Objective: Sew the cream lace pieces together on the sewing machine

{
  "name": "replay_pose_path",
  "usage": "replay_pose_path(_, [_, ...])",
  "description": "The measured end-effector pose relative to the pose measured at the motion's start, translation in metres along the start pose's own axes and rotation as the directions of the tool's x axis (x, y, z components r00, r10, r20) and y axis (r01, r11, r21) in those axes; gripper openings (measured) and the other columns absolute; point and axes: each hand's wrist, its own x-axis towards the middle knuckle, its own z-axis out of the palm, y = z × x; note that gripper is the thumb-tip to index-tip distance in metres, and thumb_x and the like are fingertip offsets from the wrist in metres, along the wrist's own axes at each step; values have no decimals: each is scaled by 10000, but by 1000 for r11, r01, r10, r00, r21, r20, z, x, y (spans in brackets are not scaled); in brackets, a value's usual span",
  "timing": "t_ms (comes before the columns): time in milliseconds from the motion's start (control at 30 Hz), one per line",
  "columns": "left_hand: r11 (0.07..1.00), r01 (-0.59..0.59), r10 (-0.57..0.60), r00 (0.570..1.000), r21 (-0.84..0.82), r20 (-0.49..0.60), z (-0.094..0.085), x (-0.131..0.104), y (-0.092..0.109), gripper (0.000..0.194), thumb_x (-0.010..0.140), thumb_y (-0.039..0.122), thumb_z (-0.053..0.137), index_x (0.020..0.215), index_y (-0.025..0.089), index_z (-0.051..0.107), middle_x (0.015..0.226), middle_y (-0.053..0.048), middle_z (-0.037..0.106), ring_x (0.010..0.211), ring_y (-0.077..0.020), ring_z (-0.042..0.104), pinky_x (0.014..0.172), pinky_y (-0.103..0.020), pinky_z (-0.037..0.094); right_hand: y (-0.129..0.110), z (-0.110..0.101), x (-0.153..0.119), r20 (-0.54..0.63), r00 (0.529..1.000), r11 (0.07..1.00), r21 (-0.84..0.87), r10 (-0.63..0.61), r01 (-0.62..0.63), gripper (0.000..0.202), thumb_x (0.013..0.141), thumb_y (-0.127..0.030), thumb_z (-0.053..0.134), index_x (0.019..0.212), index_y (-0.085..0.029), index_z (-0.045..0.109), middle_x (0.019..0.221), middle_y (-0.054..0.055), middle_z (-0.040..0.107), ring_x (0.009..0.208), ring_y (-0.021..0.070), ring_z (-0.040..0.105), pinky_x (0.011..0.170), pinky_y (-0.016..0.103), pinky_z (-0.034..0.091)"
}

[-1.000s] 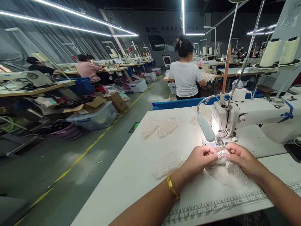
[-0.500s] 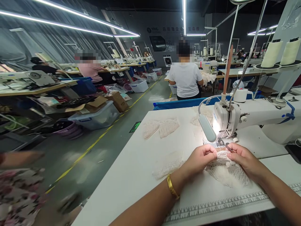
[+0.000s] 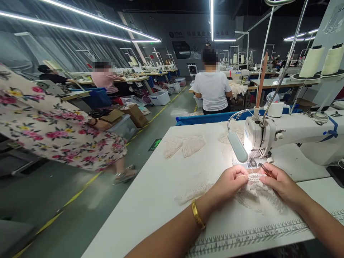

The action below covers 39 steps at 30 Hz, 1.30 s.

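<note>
A piece of cream lace [image 3: 259,199] lies in front of the lit presser foot of a white sewing machine [image 3: 258,132]. My left hand [image 3: 232,181] pinches the left end of its scalloped edge. On the right, my right hand [image 3: 278,182] pinches the same edge, and dark tweezers or small snips [image 3: 264,169] are tucked in its fingers. The edge is stretched between both hands, just below the needle area. More lace pieces lie to the left on the white table [image 3: 150,193]: a pair [image 3: 185,145] and a single one [image 3: 192,188].
A ruler strip [image 3: 249,234] runs along the table's near edge. A lamp [image 3: 238,146] hangs left of the needle. A dark phone [image 3: 335,175] lies at the right. A person in a floral dress [image 3: 67,132] is in the aisle; a person in white [image 3: 212,89] sits ahead.
The person in the floral dress has moved up and into fuller view at the left. The lace has shifted slightly between my hands, and the dark tool is now tilted differently in my right hand.
</note>
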Motion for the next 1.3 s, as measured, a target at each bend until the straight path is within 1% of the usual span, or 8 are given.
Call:
replay_pose_path(167, [1000, 2, -2, 1000, -10, 1, 0, 0, 0, 183, 785, 346, 632, 846, 177, 594, 729, 16, 612, 646, -122, 492, 598, -240, 351, -5, 1, -1, -25, 999, 999, -37, -23, 22, 322, 867, -489, 769, 873, -226, 583, 856, -21, 554, 815, 172, 522, 740, 300, 435])
replay_pose_path(400, [1000, -6, 6, 1000, -7, -23, 0, -1, -1, 174, 777, 341, 639, 828, 179, 597, 713, 19, 589, 640, -125, 490, 586, -239, 350, -9, 2, -1, -46, 999, 997, -75, -15, 11, 311, 817, -460, 783, 867, -234, 575, 853, -23, 525, 804, 175, 494, 708, 296, 414])
replay_pose_path(667, [1000, -10, 10, 999, 1, -30, 0, -1, 1, 141, 782, 322, 620, 813, 186, 598, 678, 32, 578, 598, -117, 460, 561, -240, 326, -9, 2, -2, -44, 999, 998, -67, 0, -3, 302, 816, -438, 779, 860, -239, 557, 842, -32, 516, 785, 165, 475, 691, 284, 399])
replay_pose_path(867, [999, -25, 27, 999, 30, -38, 0, 0, -1, 140, 794, 320, 616, 816, 183, 599, 707, 25, 578, 638, -124, 477, 582, -239, 347, -10, 2, -3, -35, 999, 998, -59, -4, 2, 321, 841, -475, 768, 862, -239, 552, 832, -28, 520, 769, 166, 477, 686, 287, 405])
replay_pose_path(933, [1000, -15, 16, 999, 27, -41, 1, -1, -1, 141, 799, 320, 617, 823, 185, 589, 682, 33, 555, 628, -124, 472, 587, -240, 361, -11, 2, -3, -30, 999, 998, -67, -13, 11, 341, 844, -496, 771, 851, -237, 551, 826, -25, 521, 773, 168, 479, 691, 288, 411])
replay_pose_path(1067, [997, 7, -4, 999, 77, -42, 3, -5, 0, 106, 822, 287, 585, 867, 192, 595, 611, 55, 503, 579, -126, 455, 559, -241, 347, -11, 6, -9, -34, 999, 998, -68, 1, -3, 395, 851, -560, 763, 820, -233, 543, 753, -34, 490, 695, 148, 440, 618, 267, 389])
replay_pose_path(1167, [979, -74, 81, 996, 189, -31, 5, -9, -3, 85, 831, 256, 595, 862, 186, 632, 681, 34, 557, 655, -135, 514, 608, -241, 380, -6, 7, -16, -38, 997, 995, -70, 69, -71, 407, 859, -625, 728, 888, -239, 602, 720, -31, 518, 624, 138, 441, 557, 258, 378])
replay_pose_path(1300, [934, -214, 216, 976, 285, 25, 5, -8, -14, 67, 851, 235, 620, 855, 182, 660, 850, -2, 652, 808, -151, 588, 716, -242, 432, 11, -6, -20, -32, 990, 983, -115, 138, -141, 448, 848, -683, 700, 975, -255, 658, 791, 0, 601, 684, 173, 526, 599, 272, 438])
